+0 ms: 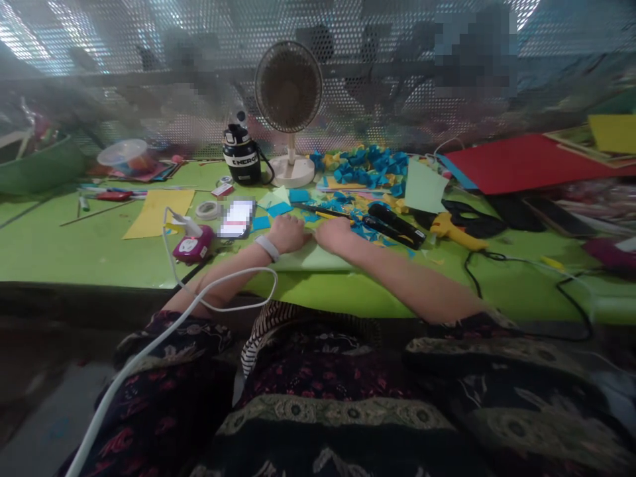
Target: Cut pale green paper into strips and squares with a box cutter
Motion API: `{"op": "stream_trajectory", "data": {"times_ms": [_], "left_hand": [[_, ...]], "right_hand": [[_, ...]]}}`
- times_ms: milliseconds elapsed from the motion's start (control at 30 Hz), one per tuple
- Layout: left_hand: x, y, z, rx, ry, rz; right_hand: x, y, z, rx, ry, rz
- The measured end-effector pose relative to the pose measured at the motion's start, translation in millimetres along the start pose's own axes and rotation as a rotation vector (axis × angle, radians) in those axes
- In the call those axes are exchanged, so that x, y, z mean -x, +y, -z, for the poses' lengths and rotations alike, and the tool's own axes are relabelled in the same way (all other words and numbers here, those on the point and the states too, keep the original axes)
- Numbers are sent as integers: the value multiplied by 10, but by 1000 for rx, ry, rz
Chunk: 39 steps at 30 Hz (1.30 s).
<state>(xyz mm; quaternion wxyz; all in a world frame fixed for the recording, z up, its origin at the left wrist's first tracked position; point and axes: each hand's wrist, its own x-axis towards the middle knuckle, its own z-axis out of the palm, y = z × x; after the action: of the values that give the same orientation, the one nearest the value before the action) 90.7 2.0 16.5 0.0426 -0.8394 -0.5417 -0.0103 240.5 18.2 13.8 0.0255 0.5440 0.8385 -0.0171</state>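
Note:
Both my hands rest side by side on a pale green sheet of paper (311,257) lying on the green table (74,252). My left hand (288,233), with a white band at the wrist, lies knuckles up with fingers curled onto the sheet. My right hand (334,234) lies just right of it, fingers folded down on the same sheet. The picture is too blurred to show the fingertips clearly. Small blue paper pieces (368,232) lie right beside my right hand.
A phone (237,218), tape roll (209,210) and pink power bank (193,246) with a white cable lie to the left. Behind are a desk fan (289,112), black jar (242,156), blue and yellow folded papers (365,165), black cutter (397,225), yellow glue gun (454,232), red sheet (521,162).

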Motion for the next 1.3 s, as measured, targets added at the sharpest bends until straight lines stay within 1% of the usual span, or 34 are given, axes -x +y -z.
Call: {"op": "stream_trajectory", "data": {"times_ms": [100, 200, 367, 600, 733, 833, 933, 1000, 1067, 1167, 1300], "left_hand": [[150, 62, -11, 15, 52, -19], [260, 64, 13, 16, 65, -34], [382, 17, 23, 6, 47, -54], [466, -41, -25, 16, 49, -91], [560, -60, -62, 10, 73, -98], [656, -93, -116, 39, 112, -105], [754, -152, -177, 69, 127, -109], [815, -203, -212, 76, 104, -95], [872, -262, -234, 77, 55, -74], [958, -360, -238, 78, -31, -42], [1070, -495, -186, 98, -125, -3]], "right_hand": [[145, -53, -53, 59, 22, -121], [267, -76, -6, 77, 35, -157], [441, -104, 59, 98, 34, -143], [788, -139, 39, 127, 55, -47], [917, -143, 9, 132, 53, -38], [974, -102, -37, 123, 48, -56], [1030, -2, -89, 128, 20, -73], [1076, 95, -116, 130, -24, -72], [1132, 202, -134, 121, -57, -69], [1228, 359, -147, 106, -58, -56], [1335, 513, -163, 97, -70, -45]]}}
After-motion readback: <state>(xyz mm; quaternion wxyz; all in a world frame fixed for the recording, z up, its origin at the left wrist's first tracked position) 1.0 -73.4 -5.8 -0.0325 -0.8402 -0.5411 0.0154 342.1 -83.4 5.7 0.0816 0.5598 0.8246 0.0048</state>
